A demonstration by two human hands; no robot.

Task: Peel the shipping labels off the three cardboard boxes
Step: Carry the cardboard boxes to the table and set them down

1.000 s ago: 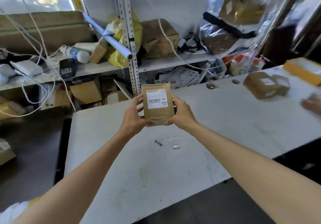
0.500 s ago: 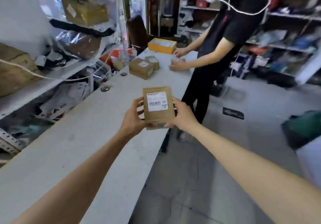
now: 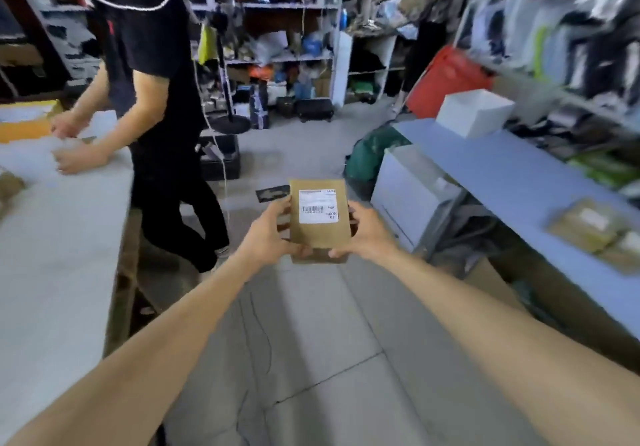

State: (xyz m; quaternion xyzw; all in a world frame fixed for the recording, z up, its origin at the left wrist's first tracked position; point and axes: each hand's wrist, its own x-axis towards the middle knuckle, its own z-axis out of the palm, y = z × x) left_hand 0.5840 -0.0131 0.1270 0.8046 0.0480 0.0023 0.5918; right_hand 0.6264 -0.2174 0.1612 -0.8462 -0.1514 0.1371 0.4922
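Note:
I hold a small brown cardboard box (image 3: 320, 234) out in front of me, above the floor between two tables. A white shipping label (image 3: 318, 206) with a barcode covers its upper face. My left hand (image 3: 268, 234) grips the box's left edge and bottom corner. My right hand (image 3: 367, 234) grips its right edge, thumb under the bottom. Two more brown boxes with labels (image 3: 595, 229) lie blurred on the table at the right.
A white table (image 3: 52, 237) runs along the left, where a person in black (image 3: 156, 99) stands working. A blue-grey table (image 3: 502, 168) with a white box (image 3: 474, 114) is on the right. Cluttered shelves (image 3: 284, 47) fill the back. Grey floor lies below.
The view has swung right, from the left table and its shelf, past the person, to the aisle and the right table. Both hands keep the same grip on the box.

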